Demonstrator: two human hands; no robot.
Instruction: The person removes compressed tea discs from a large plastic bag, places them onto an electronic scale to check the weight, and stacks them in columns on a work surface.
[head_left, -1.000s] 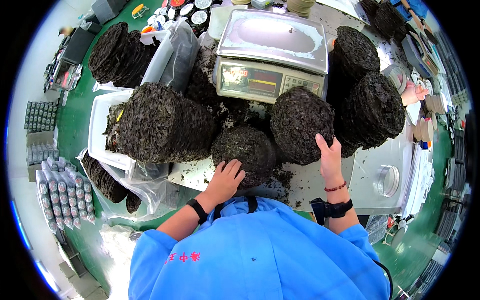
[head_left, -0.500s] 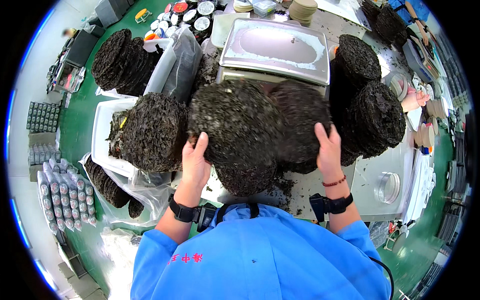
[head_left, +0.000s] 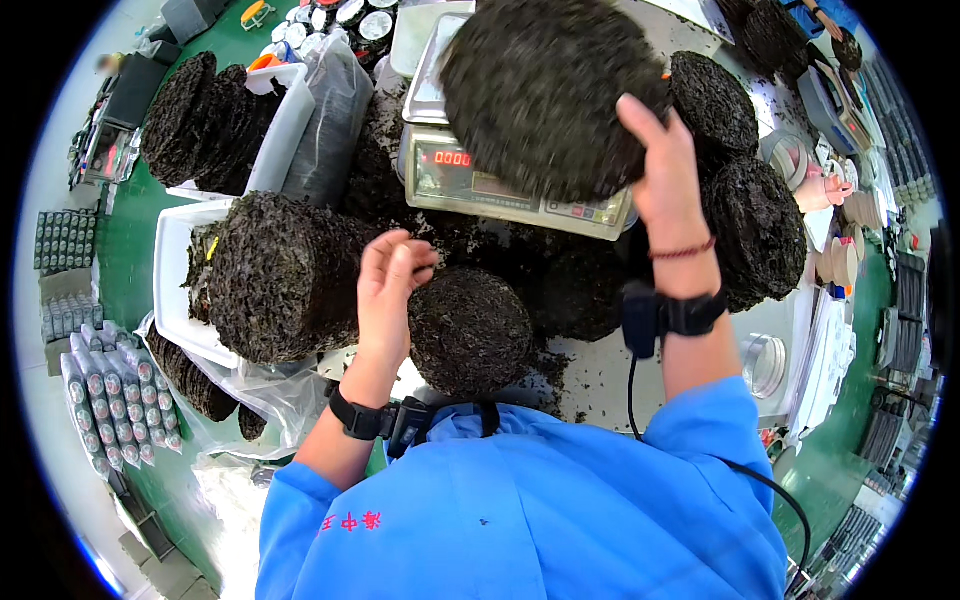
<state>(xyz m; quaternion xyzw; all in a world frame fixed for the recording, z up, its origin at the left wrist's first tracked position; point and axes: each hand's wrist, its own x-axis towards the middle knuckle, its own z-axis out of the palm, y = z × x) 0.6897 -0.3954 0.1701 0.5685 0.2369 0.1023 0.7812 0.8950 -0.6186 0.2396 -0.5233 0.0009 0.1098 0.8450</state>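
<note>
A broad, blackish-green disc of seaweed-like layers held by one edge

We see the disc raised at the far middle, hiding much of the silver-grey electronic weighing scale; whether it touches the pan we cannot tell. Our right grip is closed on its right edge, thumb on the near face, fingers mostly hidden. We judge it light for its breadth and fairly stiff, but crumbly at the rim, so a broad pinch a little inside the edge, with support opposite, should shed least. Blur leaves its thickness unclear to us.

Our left grip is loosely curled and holds nothing. Just left of it, a thick, dark stack of round layers lies partly over a white plastic tub; nearer and to the right sits a rounded, blackish stack.

That stack and a shadowed, dark bundle crowd the scale's near side. On the right, a tall, rough black stack narrows the room beside our right forearm. Dark crumbs litter the pale bench, and a grey plastic bag stands far left.
</note>
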